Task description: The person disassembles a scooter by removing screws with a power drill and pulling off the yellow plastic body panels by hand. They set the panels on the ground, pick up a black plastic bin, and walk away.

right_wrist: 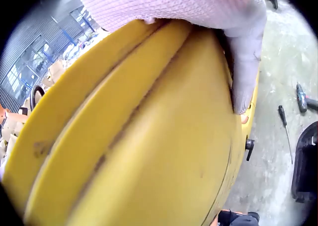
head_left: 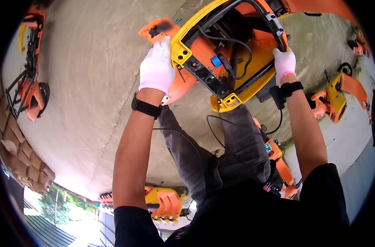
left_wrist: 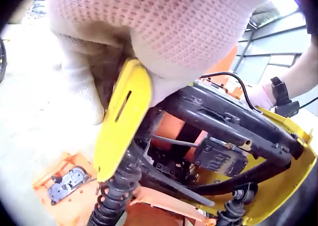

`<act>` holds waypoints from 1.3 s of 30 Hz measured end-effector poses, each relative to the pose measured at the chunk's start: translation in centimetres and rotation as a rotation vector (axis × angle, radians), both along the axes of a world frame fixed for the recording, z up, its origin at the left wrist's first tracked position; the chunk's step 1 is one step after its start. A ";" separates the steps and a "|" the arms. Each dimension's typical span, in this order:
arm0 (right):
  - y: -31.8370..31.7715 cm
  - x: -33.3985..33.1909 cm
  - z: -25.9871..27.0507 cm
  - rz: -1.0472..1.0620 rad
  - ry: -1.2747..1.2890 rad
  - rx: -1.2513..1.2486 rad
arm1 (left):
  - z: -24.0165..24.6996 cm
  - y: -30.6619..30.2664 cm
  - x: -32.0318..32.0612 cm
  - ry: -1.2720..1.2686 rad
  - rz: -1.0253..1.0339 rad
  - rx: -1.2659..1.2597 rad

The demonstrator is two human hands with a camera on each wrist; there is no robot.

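A partly stripped electric scooter with yellow body panels stands in front of me, its black metal frame exposed. My left hand, in a white and pink knit glove, grips the left yellow panel, fingers curled round its edge above a black coil spring. My gloved right hand holds the opposite side, bent over the top of a ridged yellow panel. A black cable with a blue-capped connector loops across the opening between both hands.
An orange panel lies on the concrete floor. A screwdriver, a power drill and a black tray-like part lie to the right. Other orange scooters stand around; brown sacks or boxes are piled far left.
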State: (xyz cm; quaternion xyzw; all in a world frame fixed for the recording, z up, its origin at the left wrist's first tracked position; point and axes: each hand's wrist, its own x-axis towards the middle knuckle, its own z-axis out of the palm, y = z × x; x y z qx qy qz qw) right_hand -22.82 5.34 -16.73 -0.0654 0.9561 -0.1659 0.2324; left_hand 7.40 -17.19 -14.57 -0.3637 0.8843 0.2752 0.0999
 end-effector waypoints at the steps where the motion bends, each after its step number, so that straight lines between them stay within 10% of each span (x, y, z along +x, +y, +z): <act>1: -0.4 0.1 0.6 -0.038 -0.021 -0.026 | -0.2 -0.2 -0.3 -0.051 -0.031 -0.014; 6: -0.1 7.4 3.3 -0.239 -0.112 -0.455 | 0.2 -1.9 -0.2 -0.026 -0.119 0.006; 14: -0.9 10.2 0.7 -0.311 0.254 -0.011 | 0.2 -5.6 -1.0 0.027 -0.246 0.059; 39: -0.8 11.3 0.9 -0.309 0.232 -0.173 | -0.7 -3.9 0.3 0.025 -0.139 0.099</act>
